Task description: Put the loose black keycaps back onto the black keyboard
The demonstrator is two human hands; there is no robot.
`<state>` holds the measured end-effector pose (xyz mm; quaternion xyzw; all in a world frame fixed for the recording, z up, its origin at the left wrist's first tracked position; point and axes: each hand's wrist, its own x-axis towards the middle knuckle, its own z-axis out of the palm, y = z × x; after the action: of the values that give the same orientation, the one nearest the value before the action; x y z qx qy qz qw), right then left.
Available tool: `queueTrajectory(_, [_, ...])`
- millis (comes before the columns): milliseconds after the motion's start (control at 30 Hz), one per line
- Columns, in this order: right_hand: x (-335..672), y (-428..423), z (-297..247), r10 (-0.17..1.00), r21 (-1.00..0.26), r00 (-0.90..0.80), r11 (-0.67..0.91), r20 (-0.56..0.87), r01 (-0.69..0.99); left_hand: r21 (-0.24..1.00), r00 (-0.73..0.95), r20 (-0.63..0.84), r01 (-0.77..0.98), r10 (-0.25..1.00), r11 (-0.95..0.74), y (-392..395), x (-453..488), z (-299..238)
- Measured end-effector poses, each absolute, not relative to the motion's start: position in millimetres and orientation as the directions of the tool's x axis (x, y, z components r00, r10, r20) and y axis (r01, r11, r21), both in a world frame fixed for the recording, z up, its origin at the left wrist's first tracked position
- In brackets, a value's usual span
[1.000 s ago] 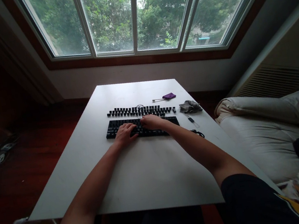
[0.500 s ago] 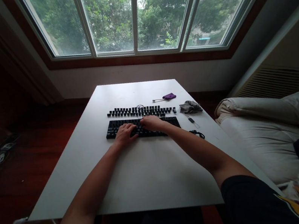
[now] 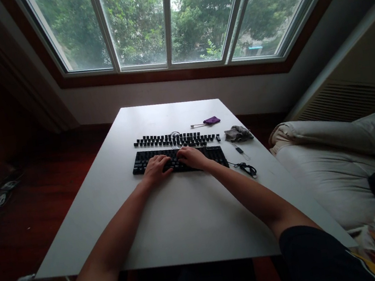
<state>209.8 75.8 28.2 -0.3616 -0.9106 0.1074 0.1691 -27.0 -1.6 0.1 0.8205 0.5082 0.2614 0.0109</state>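
A black keyboard (image 3: 211,154) lies across the middle of the white table (image 3: 186,217). My left hand (image 3: 156,168) rests on its left half with the fingers lying flat on the keys. Beside it, my right hand (image 3: 192,156) is on the middle of the keyboard, its fingers curled down onto the keys. What the fingertips pinch, if anything, is hidden. Just beyond the keyboard, a row of loose black keycaps (image 3: 159,140) lies on the table.
A purple-tipped tool (image 3: 211,120) lies behind the keycaps, and a crumpled grey cloth (image 3: 238,133) to the right. A small clip-like item (image 3: 240,150) and a black cable (image 3: 247,168) lie right of the keyboard. A pale cushioned sofa (image 3: 336,168) adjoins the table's right edge; windows are ahead.
My right hand has drawn back slightly from the keyboard's far edge toward its middle. The left hand stays put. The view has shifted a little.
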Motion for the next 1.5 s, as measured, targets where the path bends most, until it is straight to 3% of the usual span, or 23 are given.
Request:
queueTrajectory(200, [211,80,24,0.776,-0.583,-0.521,0.619,0.355,0.526,0.288,0.348,0.410,0.828,0.843,-0.481,-2,-27,1])
queueTrajectory(367, [196,79,25,0.878,-0.924,-0.429,0.323,0.212,0.205,0.311,0.323,0.412,0.829,0.852,-0.464,-1,-26,-1])
queueTrajectory(500, [178,75,34,0.870,-0.989,-0.470,0.126,0.147,-0.078,0.366,0.251,0.402,0.837,0.880,-0.406,-1,-26,-3])
queueTrajectory(600, [167,74,36,0.875,-0.985,-0.464,0.077,0.141,-0.155,0.386,0.239,0.393,0.833,0.888,-0.395,0,-27,-4])
queueTrajectory(800, [157,71,20,0.857,-0.999,-0.513,0.053,0.042,0.007,0.379,0.247,0.402,0.832,0.882,-0.405,2,-29,-5])
queueTrajectory(1000, [161,76,17,0.870,-0.991,-0.476,0.091,0.127,-0.099,0.372,0.260,0.400,0.830,0.879,-0.415,3,-28,-6])
queueTrajectory(1100, [167,83,19,0.901,-0.987,-0.402,0.156,0.161,-0.046,0.348,0.274,0.396,0.839,0.877,-0.419,1,-27,-3])
queueTrajectory(1267, [189,108,22,0.931,-0.920,-0.228,0.333,0.286,0.208,0.263,0.360,0.401,0.836,0.843,-0.482,-4,-21,5])
queueTrajectory(1333, [200,121,25,0.942,-0.872,-0.163,0.334,0.294,0.357,0.231,0.407,0.404,0.821,0.819,-0.522,-5,-16,7])
queueTrajectory(1500, [217,141,30,0.941,-0.587,-0.190,0.324,0.279,0.742,0.190,0.496,0.361,0.790,0.790,-0.583,-6,-1,5])
